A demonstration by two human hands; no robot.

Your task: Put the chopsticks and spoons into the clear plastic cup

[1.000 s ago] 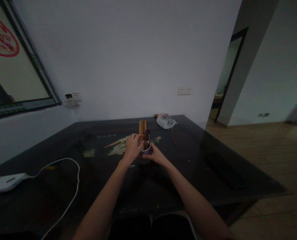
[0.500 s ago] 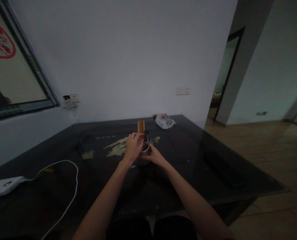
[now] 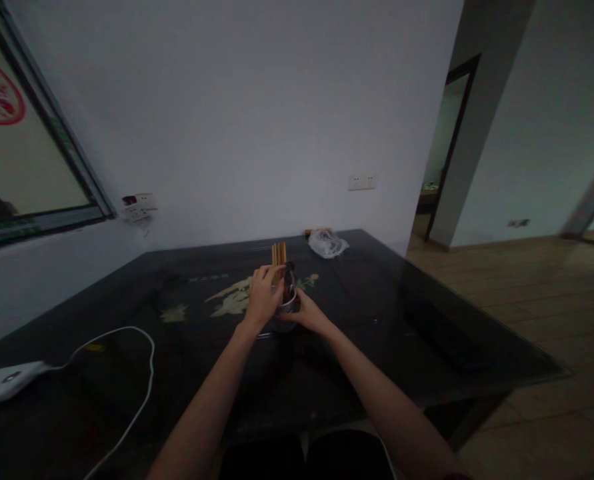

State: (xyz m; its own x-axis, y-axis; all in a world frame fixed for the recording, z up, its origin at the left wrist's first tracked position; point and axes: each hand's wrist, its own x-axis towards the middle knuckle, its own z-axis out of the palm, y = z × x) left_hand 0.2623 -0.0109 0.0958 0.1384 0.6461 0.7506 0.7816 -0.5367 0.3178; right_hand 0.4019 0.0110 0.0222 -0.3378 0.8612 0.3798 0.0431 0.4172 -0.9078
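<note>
A pale-rimmed cup (image 3: 287,307) stands at the middle of the black table (image 3: 357,373), and my right hand (image 3: 307,315) is closed around its near right side. From it rises a bundle of wooden chopsticks (image 3: 279,253), upright. A dark, rounded utensil end (image 3: 290,267) shows just right of them; its kind is too dim to tell. My left hand (image 3: 265,293) curls its fingers around the chopsticks at the cup's left, hiding their lower part.
A clear plastic bag (image 3: 327,244) lies at the table's back edge. On the left is a white power strip (image 3: 11,381) with its cord (image 3: 151,360) looping forward. A long dark object (image 3: 447,337) lies on the right. Behind the table stands a white wall (image 3: 247,133).
The view has shifted slightly. The chopsticks look a little more spread at their tops. Both hands stay at the cup, with only small finger movement.
</note>
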